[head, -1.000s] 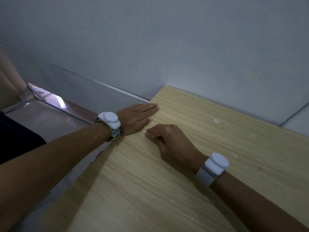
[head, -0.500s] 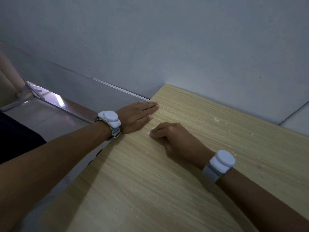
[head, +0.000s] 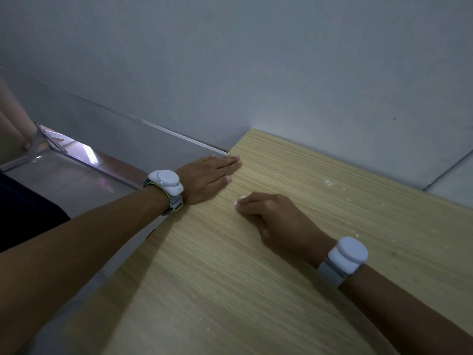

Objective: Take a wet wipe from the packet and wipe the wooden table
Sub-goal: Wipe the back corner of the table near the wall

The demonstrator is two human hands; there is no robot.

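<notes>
We see no wet wipe and no packet in the head view; the task's thing that shows is the light, straw-coloured wooden desk (head: 294, 265) with fine straight grain, which fills the lower right and meets the wall at its far edge; small white specks (head: 329, 182) are scattered over its surface, thickest towards the far side. Our right hand (head: 277, 220) lies on the desk near its left corner, knuckles up, fingers curled under so the tips touch the wood; we cannot tell whether anything is held beneath them. Our left hand (head: 208, 179) rests flat at the desk's left edge, fingers straight and pressed together, tips near the far corner; the two hands are near each other but apart. Each wrist carries a white rounded device on a grey strap, the left wrist device (head: 166, 182) edged in yellow-green, the right wrist device (head: 346, 256) plain. Beyond stands a pale grey wall (head: 256, 60); to the left, below the desk, lies a glossy tiled floor (head: 64, 180).
</notes>
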